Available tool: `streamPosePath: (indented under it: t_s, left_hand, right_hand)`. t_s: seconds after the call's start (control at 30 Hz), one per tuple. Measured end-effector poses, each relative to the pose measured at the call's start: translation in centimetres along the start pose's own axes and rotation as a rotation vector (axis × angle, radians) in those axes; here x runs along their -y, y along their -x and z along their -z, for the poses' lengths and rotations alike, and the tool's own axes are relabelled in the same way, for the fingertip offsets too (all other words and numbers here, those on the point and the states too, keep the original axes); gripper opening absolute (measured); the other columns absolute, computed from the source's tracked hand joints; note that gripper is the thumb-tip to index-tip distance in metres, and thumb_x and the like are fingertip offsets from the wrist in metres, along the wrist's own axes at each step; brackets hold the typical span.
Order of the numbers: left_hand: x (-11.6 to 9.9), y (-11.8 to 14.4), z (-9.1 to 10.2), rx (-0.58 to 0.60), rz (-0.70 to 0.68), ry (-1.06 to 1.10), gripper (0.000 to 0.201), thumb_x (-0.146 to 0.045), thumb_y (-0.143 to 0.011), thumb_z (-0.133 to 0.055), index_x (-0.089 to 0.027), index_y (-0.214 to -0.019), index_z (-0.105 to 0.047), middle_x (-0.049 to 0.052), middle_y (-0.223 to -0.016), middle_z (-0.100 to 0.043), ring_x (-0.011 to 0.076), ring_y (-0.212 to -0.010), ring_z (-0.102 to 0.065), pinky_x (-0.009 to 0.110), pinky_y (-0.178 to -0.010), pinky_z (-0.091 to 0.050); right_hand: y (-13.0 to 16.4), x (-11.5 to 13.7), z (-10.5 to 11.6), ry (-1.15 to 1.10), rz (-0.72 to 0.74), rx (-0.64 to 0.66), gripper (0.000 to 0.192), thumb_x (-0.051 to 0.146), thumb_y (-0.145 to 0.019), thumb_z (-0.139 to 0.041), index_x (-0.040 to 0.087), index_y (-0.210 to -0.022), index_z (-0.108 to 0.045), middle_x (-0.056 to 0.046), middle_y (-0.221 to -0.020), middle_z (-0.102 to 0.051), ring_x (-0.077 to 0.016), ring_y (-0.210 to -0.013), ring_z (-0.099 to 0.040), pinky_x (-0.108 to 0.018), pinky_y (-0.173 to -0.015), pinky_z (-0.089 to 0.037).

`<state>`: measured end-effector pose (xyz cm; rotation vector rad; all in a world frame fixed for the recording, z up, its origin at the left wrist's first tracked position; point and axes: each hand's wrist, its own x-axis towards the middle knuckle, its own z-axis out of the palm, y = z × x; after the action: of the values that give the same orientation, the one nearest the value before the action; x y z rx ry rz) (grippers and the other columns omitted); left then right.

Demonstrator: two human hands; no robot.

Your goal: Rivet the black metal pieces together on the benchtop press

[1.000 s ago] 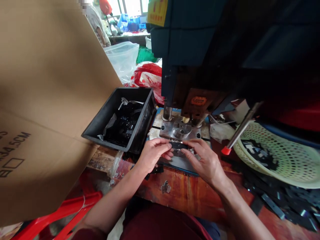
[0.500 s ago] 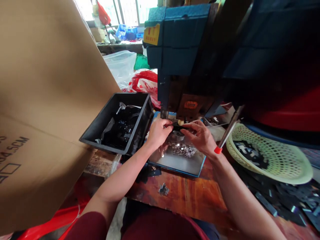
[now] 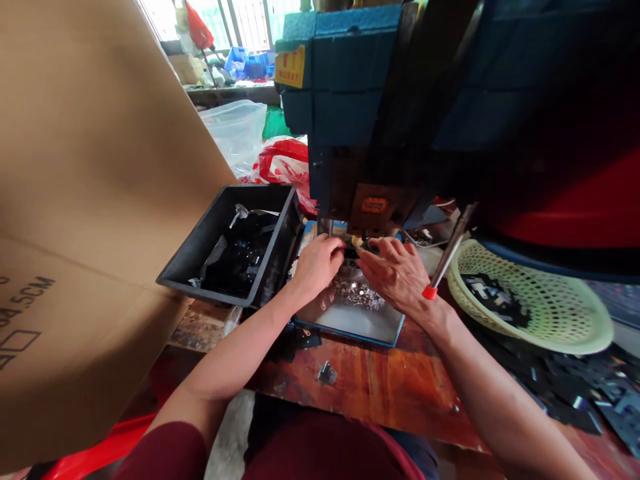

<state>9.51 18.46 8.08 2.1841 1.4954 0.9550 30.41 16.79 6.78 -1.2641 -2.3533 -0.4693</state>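
1. The fingers of the left hand [image 3: 317,265] and the right hand [image 3: 395,273] are pinched together from either side on a small black part [image 3: 351,253], holding it at the mouth of the press [image 3: 370,133], right under the ram and over the steel die block.
2. The part is thin, dark and flat; most of it is hidden by the fingertips, so its exact outline cannot be made out.
3. Judging by this, the part is being seated in the die and is not yet let go; the stamping stroke looks still to come.
4. Just in front of the hands lies a grey metal plate [image 3: 360,320] with a blue edge, strewn with small shiny metal scraps.
5. A steel lever [image 3: 447,257] with a red tip slants down beside the right wrist.
6. At the left edge of the table [image 3: 380,387] a black plastic bin [image 3: 280,247] holds a heap of glossy black parts, seemingly the stock waiting.
7. At the right edge a pale green perforated basket [image 3: 550,320] holds a few black pieces, and more lie loose on the worn reddish wood beside it.
8. A small metal bracket [image 3: 327,373] lies near the front edge of the table.
9. A large brown cardboard sheet [image 3: 100,200] stands at the far left.
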Motion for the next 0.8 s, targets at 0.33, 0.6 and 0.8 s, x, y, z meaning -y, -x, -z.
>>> streamPosePath:
  t_s: [0.33, 0.6, 0.8]
  left_hand:
    - [0.3, 1.2, 0.2, -0.046, -0.047, 0.001, 0.019, -0.018, -0.102, -0.060, -0.020, -0.113, -0.076, 0.008, -0.106, -0.071, 0.0204, -0.094, -0.070, 0.033, -0.089, -0.055]
    - [0.2, 1.8, 0.5, 0.052, -0.192, -0.172, 0.020, -0.022, -0.104, -0.057, -0.020, -0.106, -0.076, 0.007, -0.104, -0.064, 0.0194, -0.094, -0.068, 0.032, -0.088, -0.055]
    - [0.0, 1.9, 0.7, 0.045, -0.203, -0.142, 0.018, -0.021, -0.104, -0.058, -0.019, -0.108, -0.075, 0.008, -0.105, -0.065, 0.0214, -0.100, -0.068, 0.037, -0.095, -0.055]
  right_hand:
    - [0.3, 0.9, -0.1, -0.233, -0.118, -0.025, 0.040, 0.038, -0.108, -0.046, 0.019, -0.139, -0.063, -0.016, -0.133, -0.068, -0.0316, -0.117, -0.062, -0.048, -0.093, -0.049]
    - [0.6, 1.0, -0.7, -0.210, -0.048, -0.056, 0.033, 0.036, -0.108, -0.048, 0.024, -0.128, -0.071, -0.011, -0.126, -0.075, -0.0298, -0.121, -0.062, -0.046, -0.093, -0.046]
    - [0.9, 1.2, -1.0, -0.247, -0.059, -0.078, 0.033, 0.033, -0.107, -0.051, 0.022, -0.132, -0.070, -0.012, -0.131, -0.074, -0.0318, -0.129, -0.062, -0.050, -0.102, -0.047]
